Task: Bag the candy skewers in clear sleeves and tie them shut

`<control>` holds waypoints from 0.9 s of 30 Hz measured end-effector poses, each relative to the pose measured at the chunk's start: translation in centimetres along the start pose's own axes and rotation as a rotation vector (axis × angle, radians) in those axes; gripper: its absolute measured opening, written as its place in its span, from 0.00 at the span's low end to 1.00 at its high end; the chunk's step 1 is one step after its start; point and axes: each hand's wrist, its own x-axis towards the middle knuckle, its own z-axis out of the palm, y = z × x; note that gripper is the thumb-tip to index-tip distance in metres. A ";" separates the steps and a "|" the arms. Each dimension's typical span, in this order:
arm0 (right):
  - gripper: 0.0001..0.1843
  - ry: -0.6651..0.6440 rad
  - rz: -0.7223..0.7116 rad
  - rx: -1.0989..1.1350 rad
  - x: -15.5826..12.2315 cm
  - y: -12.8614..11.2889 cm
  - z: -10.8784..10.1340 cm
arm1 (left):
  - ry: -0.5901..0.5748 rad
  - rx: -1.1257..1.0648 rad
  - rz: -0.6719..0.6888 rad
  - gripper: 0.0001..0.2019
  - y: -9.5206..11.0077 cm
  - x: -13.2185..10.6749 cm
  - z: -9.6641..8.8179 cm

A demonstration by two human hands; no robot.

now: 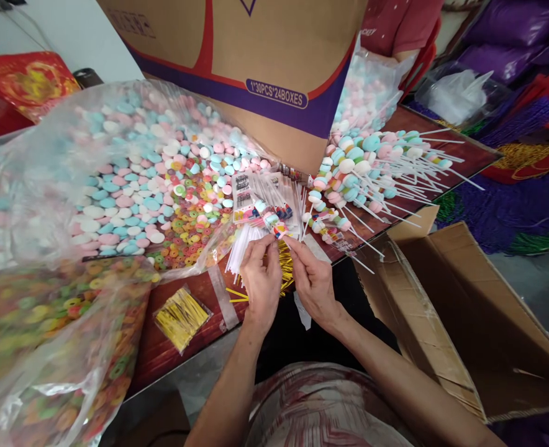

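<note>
The left hand (261,276) and right hand (312,276) pinch the near end of a wrapped skewer (271,218) slanting away between them; too hard a squeeze could crush its candy or split the wrap. A careless wrist could scatter the gold ties (286,266) beneath, or an elbow tip the skewer pile (371,144) beyond the right hand off the worktop (153,351).

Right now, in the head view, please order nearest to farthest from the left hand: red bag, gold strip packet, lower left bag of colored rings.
1. Gold strip packet: left of the left hand.
2. Bag of colored rings: lower left corner.
3. Red bag: upper left corner.
</note>
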 end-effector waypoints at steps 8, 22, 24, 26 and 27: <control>0.24 -0.017 -0.034 -0.129 -0.1 0.0 0.2 | 0.044 -0.061 -0.068 0.06 -0.2 -0.2 0.4; 0.24 -0.072 -0.038 -0.216 -0.2 -0.1 0.1 | -0.038 0.097 0.130 0.06 0.4 0.1 -0.6; 0.23 -0.063 -0.022 -0.203 -0.1 0.0 0.0 | -0.121 0.086 0.185 0.06 0.4 0.1 -1.1; 0.22 -0.056 0.023 -0.135 0.1 -0.2 0.0 | -0.173 0.036 0.179 0.05 0.3 0.1 -1.4; 0.21 -0.053 0.054 -0.079 0.2 -0.3 -0.1 | -0.179 -0.001 0.149 0.04 0.1 0.1 -1.4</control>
